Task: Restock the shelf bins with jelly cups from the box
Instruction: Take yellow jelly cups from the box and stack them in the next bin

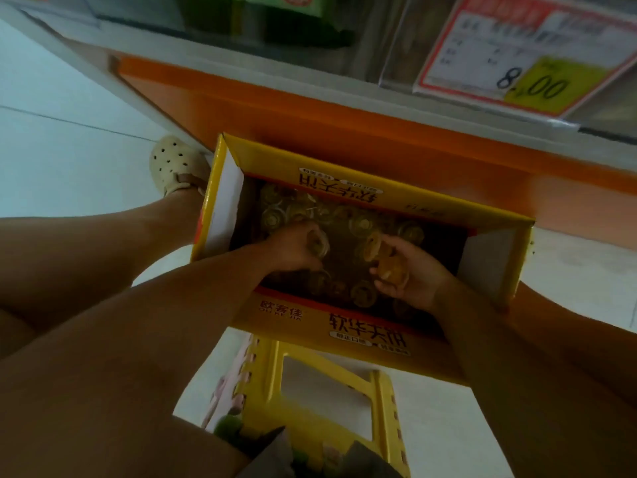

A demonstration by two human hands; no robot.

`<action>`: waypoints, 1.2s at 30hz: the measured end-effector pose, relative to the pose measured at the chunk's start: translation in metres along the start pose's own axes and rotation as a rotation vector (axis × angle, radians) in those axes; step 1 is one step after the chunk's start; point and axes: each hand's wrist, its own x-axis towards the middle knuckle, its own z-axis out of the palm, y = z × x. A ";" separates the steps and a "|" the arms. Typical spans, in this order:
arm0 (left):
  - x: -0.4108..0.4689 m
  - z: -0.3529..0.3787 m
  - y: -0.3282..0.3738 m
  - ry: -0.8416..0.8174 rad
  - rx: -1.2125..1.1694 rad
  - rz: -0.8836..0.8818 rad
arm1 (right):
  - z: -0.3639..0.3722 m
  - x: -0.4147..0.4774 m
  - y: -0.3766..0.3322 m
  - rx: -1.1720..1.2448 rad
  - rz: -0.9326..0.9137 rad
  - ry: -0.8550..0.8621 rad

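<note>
orange shelf base [344,122] crosses the upper frame. yellow box [348,326] at centre, flaps open, loose jelly cups [362,224] on its floor. yellow stool [262,381] at lower centre. left hand [293,250] inside the box, fingers curled round jelly cups. right hand [413,274] palm up, fingers half bent, cradling more.

Price tag [510,53]: cut by top edge; small print blurred, only 8.00 legible.
Bins [144,15]: blurred, cropped at top, contents not identifiable.
Box [344,326] interior dark; cups [362,222] indistinct, count not determinable.
Left hand [296,248] covers what it grips; cups there mostly hidden.
Stool [262,391] partly behind box, cropped at bottom.
Right leg [586,339] cut by right edge.
</note>
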 end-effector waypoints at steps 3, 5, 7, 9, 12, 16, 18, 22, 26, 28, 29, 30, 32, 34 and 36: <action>-0.021 -0.016 0.024 -0.051 -0.225 -0.046 | 0.007 -0.017 -0.001 -0.015 -0.041 0.038; -0.038 -0.023 0.042 -0.064 -0.355 -0.030 | 0.016 -0.032 -0.002 -0.033 -0.092 0.018; -0.057 -0.025 0.060 -0.065 -0.500 0.014 | 0.028 -0.050 -0.003 -0.040 -0.158 -0.032; -0.076 -0.025 0.075 -0.076 -0.628 0.055 | 0.040 -0.068 -0.003 -0.031 -0.237 -0.081; -0.111 -0.028 0.089 -0.135 -0.855 0.109 | 0.055 -0.098 0.001 -0.064 -0.349 -0.116; -0.150 -0.029 0.100 -0.114 -1.043 0.100 | 0.063 -0.134 0.017 -0.104 -0.446 -0.168; -0.162 -0.026 0.106 -0.035 -1.002 0.104 | 0.068 -0.150 0.025 -0.165 -0.497 -0.153; -0.187 -0.024 0.126 0.039 -0.978 0.180 | 0.077 -0.185 0.032 -0.316 -0.685 0.007; -0.208 -0.037 0.145 0.036 -1.021 0.234 | 0.071 -0.216 0.022 -0.197 -0.791 0.063; -0.215 -0.044 0.153 0.058 -1.006 0.265 | 0.068 -0.230 0.014 -0.107 -0.820 0.038; -0.218 -0.047 0.157 0.076 -0.990 0.278 | 0.068 -0.235 0.011 -0.088 -0.829 0.038; -0.222 -0.050 0.162 0.099 -0.978 0.291 | 0.067 -0.239 0.008 -0.086 -0.838 0.043; -0.228 -0.052 0.169 0.139 -0.985 0.320 | 0.066 -0.246 0.003 -0.100 -0.847 0.053; -0.233 -0.054 0.174 0.141 -0.999 0.360 | 0.064 -0.254 0.002 -0.113 -0.854 0.053; -0.238 -0.054 0.178 0.128 -1.018 0.390 | 0.062 -0.264 0.002 -0.129 -0.867 0.033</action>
